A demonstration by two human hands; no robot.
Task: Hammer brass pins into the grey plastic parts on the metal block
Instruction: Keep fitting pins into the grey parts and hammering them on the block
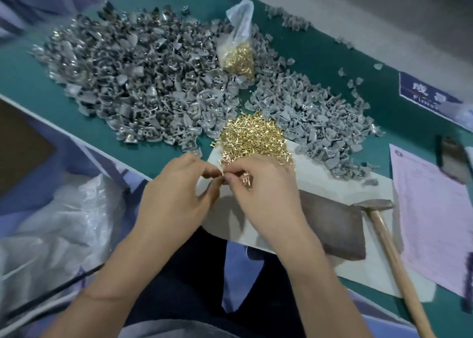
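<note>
Left hand [176, 194]: fingers curled, grip pinching a small item, too blurred to name.
Right hand [258, 184]: grip pinching brass pins [252, 138] at the pile's near edge.
Grey plastic parts [133, 81]: heaped mid-table, behind the pins.
Metal block [332, 227]: near table edge, touching the hammer [384, 225].

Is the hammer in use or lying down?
Lying down. The hammer rests on the table beside the block; no hand holds it.
</note>
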